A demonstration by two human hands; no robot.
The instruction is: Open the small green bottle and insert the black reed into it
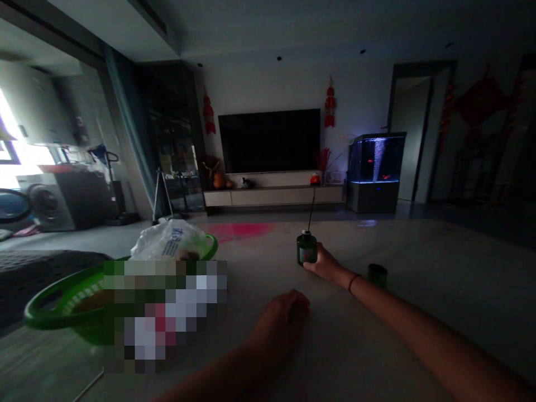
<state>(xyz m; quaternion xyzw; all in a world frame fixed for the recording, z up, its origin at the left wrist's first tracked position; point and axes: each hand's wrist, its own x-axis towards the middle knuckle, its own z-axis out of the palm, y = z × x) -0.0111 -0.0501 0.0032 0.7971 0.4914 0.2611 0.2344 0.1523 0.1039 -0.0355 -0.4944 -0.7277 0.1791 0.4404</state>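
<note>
A dark green glass bottle [307,248] with a pale label stands upright on the table [347,340], a thin dark stick [311,215] rising from its neck. My right hand [321,263] is closed around the bottle's right side. Nearer to me, my left hand [281,319] rests with its fingers curled in, apart from the bottle; nothing shows in it. To the right of the bottle, behind my right forearm, stands a dark green cylindrical container [377,273], its lower part hidden by the arm.
On the left, a green plastic basket [37,318] holds a white plastic bag [171,240]; a blurred-out patch covers its right side. Beyond the table are a television [270,140] above a low cabinet [272,196] and a lit fish tank [376,159].
</note>
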